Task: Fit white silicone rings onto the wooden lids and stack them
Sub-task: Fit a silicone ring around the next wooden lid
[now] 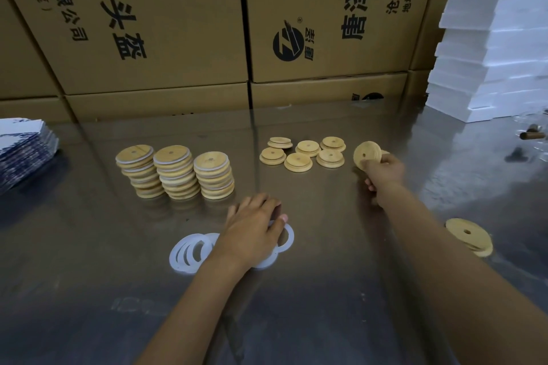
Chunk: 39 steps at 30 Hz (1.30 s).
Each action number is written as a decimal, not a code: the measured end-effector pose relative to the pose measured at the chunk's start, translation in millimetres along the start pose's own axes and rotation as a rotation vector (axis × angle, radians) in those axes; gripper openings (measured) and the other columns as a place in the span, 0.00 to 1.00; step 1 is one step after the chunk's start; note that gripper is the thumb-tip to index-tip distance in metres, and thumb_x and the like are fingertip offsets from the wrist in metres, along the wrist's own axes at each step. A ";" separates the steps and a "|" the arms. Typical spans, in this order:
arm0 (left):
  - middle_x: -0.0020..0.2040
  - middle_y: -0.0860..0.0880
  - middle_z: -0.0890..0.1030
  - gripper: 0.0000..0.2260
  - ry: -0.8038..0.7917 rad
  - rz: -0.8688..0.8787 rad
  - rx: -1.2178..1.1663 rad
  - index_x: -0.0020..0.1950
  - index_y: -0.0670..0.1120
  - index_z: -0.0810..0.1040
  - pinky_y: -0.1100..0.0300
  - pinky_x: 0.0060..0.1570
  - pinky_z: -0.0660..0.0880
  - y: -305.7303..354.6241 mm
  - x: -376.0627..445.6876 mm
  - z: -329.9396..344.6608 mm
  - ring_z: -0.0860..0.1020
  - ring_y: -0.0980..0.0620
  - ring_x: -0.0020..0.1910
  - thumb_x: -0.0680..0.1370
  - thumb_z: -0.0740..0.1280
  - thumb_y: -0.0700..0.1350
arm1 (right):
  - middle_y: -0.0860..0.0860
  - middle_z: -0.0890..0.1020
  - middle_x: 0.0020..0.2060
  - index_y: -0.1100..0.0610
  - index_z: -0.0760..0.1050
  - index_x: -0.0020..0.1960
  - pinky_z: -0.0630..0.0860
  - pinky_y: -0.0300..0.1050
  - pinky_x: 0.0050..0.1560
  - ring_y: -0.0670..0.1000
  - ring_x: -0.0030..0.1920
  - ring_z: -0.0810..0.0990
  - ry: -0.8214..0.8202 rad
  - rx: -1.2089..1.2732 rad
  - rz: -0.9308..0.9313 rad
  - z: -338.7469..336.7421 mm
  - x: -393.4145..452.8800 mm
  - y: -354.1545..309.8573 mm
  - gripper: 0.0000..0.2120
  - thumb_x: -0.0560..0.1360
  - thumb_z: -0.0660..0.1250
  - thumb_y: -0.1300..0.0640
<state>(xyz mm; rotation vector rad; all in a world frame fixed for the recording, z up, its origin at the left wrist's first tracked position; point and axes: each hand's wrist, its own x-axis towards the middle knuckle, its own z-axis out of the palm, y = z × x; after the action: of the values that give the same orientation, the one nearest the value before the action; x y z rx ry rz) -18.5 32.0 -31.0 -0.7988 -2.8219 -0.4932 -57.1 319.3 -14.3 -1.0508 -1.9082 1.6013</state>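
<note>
the left hand (255,225) lies flat, fingers relaxed, hiding part of the white rings (189,250) — the right hand (384,170), at two o'clock, pinches a tilted wooden lid (367,155).

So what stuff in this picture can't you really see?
- Head view: the white rings partly lie under the left hand, so their number stays unclear.
- Left hand's fingers: whether they pinch a ring is hidden by the hand itself.
- The lid in the right hand: its far face is turned away.
- The dark handle at the right edge is cut off and blurred.
</note>
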 end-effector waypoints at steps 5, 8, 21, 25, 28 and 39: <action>0.69 0.57 0.67 0.19 -0.039 0.006 0.008 0.71 0.54 0.68 0.56 0.61 0.57 -0.1 0.6 -4.1 0.64 0.54 0.67 0.82 0.54 0.57 | 0.52 0.76 0.32 0.54 0.77 0.47 0.70 0.46 0.35 0.51 0.30 0.72 -0.092 0.093 0.011 1.4 -34.8 -6.7 0.09 0.74 0.73 0.50; 0.66 0.55 0.72 0.15 -0.052 0.006 -0.110 0.68 0.51 0.73 0.57 0.61 0.59 -3.5 2.0 -11.9 0.67 0.53 0.66 0.83 0.56 0.50 | 0.52 0.82 0.38 0.57 0.78 0.52 0.75 0.44 0.35 0.51 0.34 0.80 -0.242 0.324 0.084 10.2 -69.8 -15.0 0.08 0.76 0.70 0.54; 0.49 0.56 0.79 0.05 -0.057 -0.032 -0.404 0.45 0.52 0.85 0.54 0.52 0.75 -6.2 -2.2 -33.7 0.76 0.56 0.48 0.74 0.72 0.43 | 0.65 0.85 0.52 0.68 0.70 0.68 0.84 0.42 0.39 0.60 0.45 0.86 -0.825 0.587 0.327 41.1 -143.9 -12.1 0.18 0.82 0.59 0.61; 0.48 0.55 0.77 0.06 -0.046 -0.061 -0.310 0.43 0.51 0.83 0.57 0.55 0.71 3.9 -2.2 -32.1 0.73 0.55 0.52 0.75 0.69 0.41 | 0.66 0.84 0.53 0.66 0.71 0.67 0.84 0.44 0.44 0.61 0.50 0.86 -0.818 0.610 0.366 35.1 -141.6 -12.0 0.16 0.81 0.60 0.61; 0.44 0.54 0.80 0.05 -0.069 -0.118 -0.499 0.43 0.49 0.81 0.61 0.48 0.74 7.1 -3.0 -33.1 0.77 0.59 0.45 0.77 0.69 0.39 | 0.67 0.83 0.56 0.65 0.70 0.67 0.82 0.49 0.54 0.63 0.57 0.84 -0.805 0.582 0.345 35.2 -143.3 -12.8 0.16 0.81 0.61 0.61; 0.40 0.49 0.85 0.01 0.315 -0.333 -1.110 0.46 0.43 0.83 0.62 0.43 0.80 10.7 0.8 -53.8 0.82 0.55 0.39 0.76 0.71 0.38 | 0.60 0.85 0.55 0.58 0.77 0.66 0.80 0.47 0.45 0.62 0.56 0.83 -0.948 0.349 0.142 31.8 -156.7 -14.7 0.22 0.82 0.58 0.44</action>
<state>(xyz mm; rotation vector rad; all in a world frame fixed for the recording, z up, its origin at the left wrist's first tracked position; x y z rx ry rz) -9.8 21.8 22.2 -0.2807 -2.2121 -2.0878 12.2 177.2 14.1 -0.2662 -1.9381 2.7072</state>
